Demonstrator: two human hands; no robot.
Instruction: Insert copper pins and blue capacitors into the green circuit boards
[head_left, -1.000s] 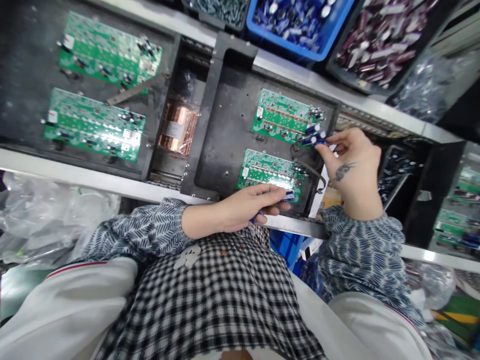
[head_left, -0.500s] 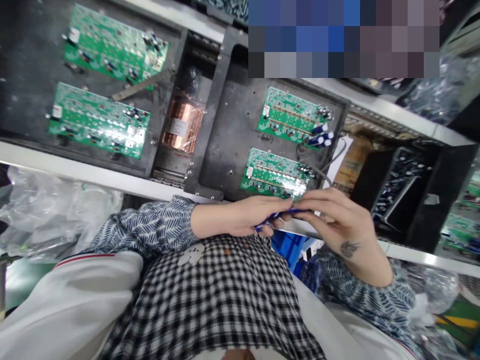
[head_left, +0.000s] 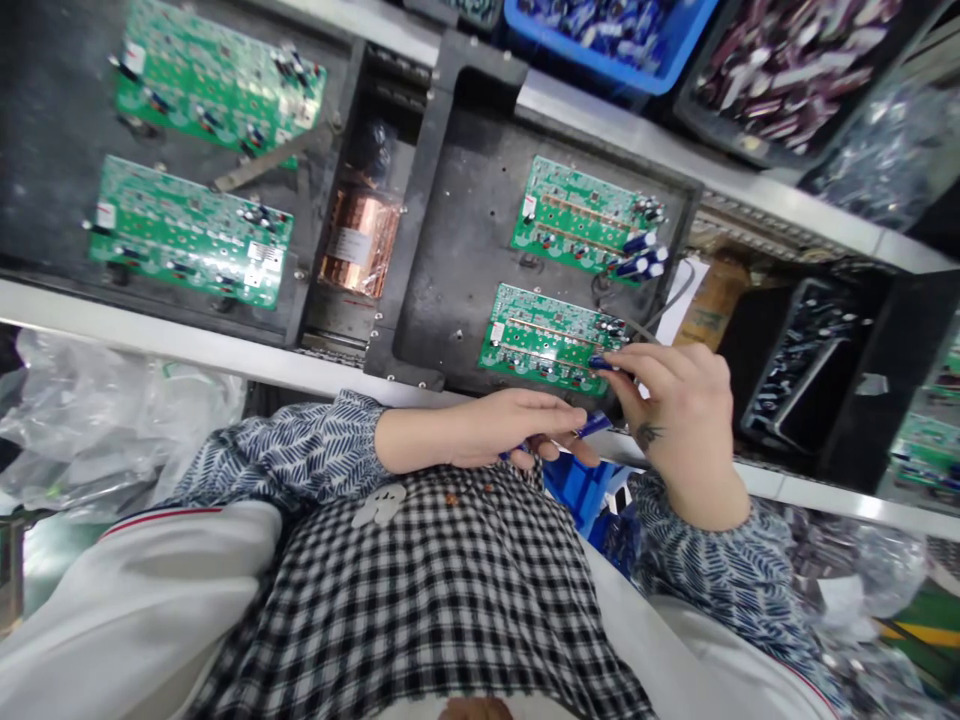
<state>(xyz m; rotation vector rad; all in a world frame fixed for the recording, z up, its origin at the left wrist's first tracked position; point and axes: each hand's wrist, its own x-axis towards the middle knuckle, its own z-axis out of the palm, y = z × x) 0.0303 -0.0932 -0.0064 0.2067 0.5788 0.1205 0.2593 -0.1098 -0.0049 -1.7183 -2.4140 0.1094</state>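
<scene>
My right hand [head_left: 682, 415] pinches a blue capacitor [head_left: 599, 362] between thumb and fingertips, at the lower right end of a green circuit board [head_left: 536, 335]. Whether its leads are in the board cannot be seen. My left hand [head_left: 514, 425] is curled below that board's front edge, around blue capacitors; one capacitor [head_left: 595, 425] sticks out past the fingertips, and another shows by the lower fingers. Behind lies a second green board [head_left: 577, 205], with several blue capacitors [head_left: 641, 255] standing at its right end. Both boards sit in a dark carrier tray [head_left: 446, 290].
Two more boards lie in a left tray [head_left: 45, 150], with a metal bar across. A copper-coloured roll [head_left: 360, 245] sits between the trays. At the back are a blue bin [head_left: 660, 75] of capacitors and a dark bin [head_left: 787, 80] of brownish parts. A black box [head_left: 847, 400] stands right.
My right hand has moved away from my left hand, up to the board's right end, with a blue capacitor. The left hand stays nearly in place. The view has shifted slightly.
</scene>
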